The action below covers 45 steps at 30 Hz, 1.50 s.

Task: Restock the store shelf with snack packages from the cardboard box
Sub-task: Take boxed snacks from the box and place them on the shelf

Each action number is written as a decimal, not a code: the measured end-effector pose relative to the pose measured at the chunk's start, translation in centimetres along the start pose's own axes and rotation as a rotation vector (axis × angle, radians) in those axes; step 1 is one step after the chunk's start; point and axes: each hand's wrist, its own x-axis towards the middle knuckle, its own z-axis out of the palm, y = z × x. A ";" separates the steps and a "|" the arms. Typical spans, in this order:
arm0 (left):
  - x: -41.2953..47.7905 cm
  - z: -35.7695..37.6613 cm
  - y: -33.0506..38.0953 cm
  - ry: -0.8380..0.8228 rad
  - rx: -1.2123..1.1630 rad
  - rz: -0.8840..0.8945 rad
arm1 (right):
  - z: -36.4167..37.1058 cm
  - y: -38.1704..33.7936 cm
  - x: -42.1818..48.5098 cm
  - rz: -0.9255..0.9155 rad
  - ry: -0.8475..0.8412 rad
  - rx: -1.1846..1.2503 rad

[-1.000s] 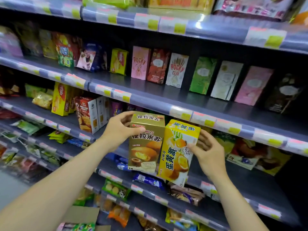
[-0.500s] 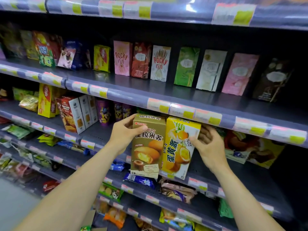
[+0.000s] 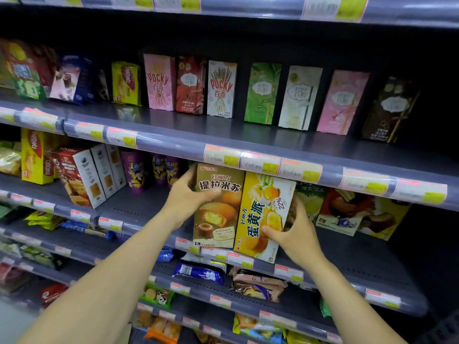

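Note:
Two snack boxes stand side by side at the front of the middle shelf (image 3: 139,209). The brown tiramisu cake box (image 3: 217,219) is on the left, gripped at its upper left edge by my left hand (image 3: 185,201). The yellow egg-yolk pie box (image 3: 263,214) leans slightly to the right beside it, with my right hand (image 3: 294,234) holding its right side and thumb across its front. Both boxes' lower edges sit at the shelf's front rail. The cardboard box is out of view.
Purple cups (image 3: 136,170) and white-red biscuit boxes (image 3: 84,175) stand left of the boxes; chocolate pie packs (image 3: 347,212) lie to the right. Pocky boxes (image 3: 159,81) line the shelf above. The price rail (image 3: 260,165) overhangs the box tops. Lower shelves hold wrapped snacks (image 3: 198,273).
Both boxes have moved up and inward onto the middle shelf, under the price rail. My right thumb has come round onto the yellow box's front. The view has shifted upward.

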 end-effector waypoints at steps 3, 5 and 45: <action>-1.6 -0.4 -3.7 -0.124 0.351 -0.049 | 1.0 1.1 -0.7 -0.016 -0.025 -0.057; -2.5 -0.2 -6.1 -0.103 0.421 -0.085 | 1.6 1.9 -1.0 -0.004 -0.011 -0.067; 5.1 5.0 -12.0 0.157 0.404 -0.052 | 5.1 8.0 7.5 0.083 0.218 -0.262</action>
